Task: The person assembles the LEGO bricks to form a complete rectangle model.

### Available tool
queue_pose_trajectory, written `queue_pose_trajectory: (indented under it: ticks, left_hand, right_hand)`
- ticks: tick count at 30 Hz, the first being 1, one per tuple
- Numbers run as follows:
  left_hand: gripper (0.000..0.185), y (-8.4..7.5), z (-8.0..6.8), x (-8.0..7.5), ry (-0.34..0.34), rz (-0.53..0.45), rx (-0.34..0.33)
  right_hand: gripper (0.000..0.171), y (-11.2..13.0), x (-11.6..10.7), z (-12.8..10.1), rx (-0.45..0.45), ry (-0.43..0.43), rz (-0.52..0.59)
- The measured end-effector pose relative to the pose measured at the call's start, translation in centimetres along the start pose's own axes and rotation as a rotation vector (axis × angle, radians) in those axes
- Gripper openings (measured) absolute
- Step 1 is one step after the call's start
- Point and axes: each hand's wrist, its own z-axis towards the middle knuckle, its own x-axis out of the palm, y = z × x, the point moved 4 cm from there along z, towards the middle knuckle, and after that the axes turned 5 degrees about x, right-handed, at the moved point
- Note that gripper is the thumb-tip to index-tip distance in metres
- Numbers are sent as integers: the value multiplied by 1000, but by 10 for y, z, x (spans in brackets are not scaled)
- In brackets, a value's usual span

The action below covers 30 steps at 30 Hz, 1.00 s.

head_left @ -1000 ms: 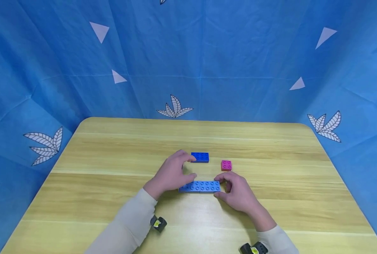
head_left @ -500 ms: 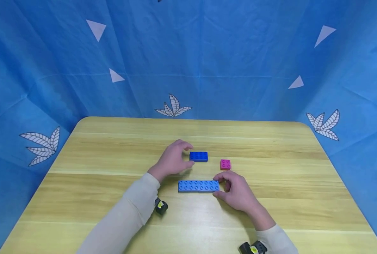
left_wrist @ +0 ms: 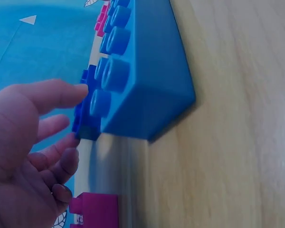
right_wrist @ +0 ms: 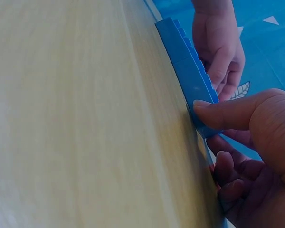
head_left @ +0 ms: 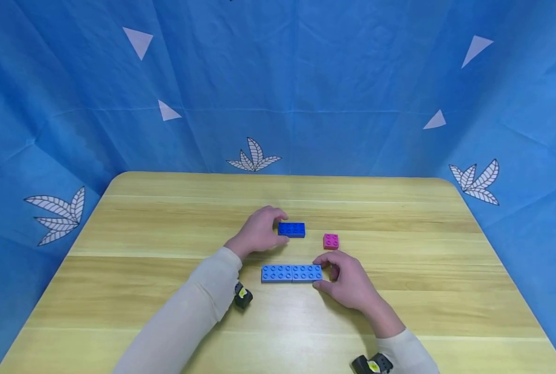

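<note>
Two light blue toy building bricks (head_left: 291,274) lie end to end on the table, a thin seam between them. My right hand (head_left: 348,280) pinches the right end of this row between thumb and fingers, which the right wrist view shows with the thumb (right_wrist: 228,113) pressed on the brick's side. Farther back lies a dark blue building brick (head_left: 291,230) with several studs. Around its left end is my left hand (head_left: 259,231), thumb on the near side and fingers on the far side. A small gap shows beyond the brick's far edge; thumb contact is unclear.
A small pink brick (head_left: 331,241) sits right of the dark blue one. The left wrist view shows another magenta brick (left_wrist: 100,210), hidden in the head view. A blue patterned cloth (head_left: 296,78) hangs behind the wooden table (head_left: 166,218).
My left hand has moved from over the left light blue brick, back to the dark blue brick, and its fingers now straddle that brick's left end. My right hand keeps its hold.
</note>
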Motion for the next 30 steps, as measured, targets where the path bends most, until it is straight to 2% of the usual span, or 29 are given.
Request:
queue_pose_trajectory:
  ticks: [14,24,30]
  left_hand:
    - [42,0,6,7,37,119,-17]
    - [39,-2,2,9,25,114,2]
    - [40,-8,-1,6,17,86,21]
  right_hand:
    - [38,1,-1,0,-4,3,-4]
    - [39,-2,-1,-2,6,-7,4]
    - [39,-3,0,-1,6,-9,7]
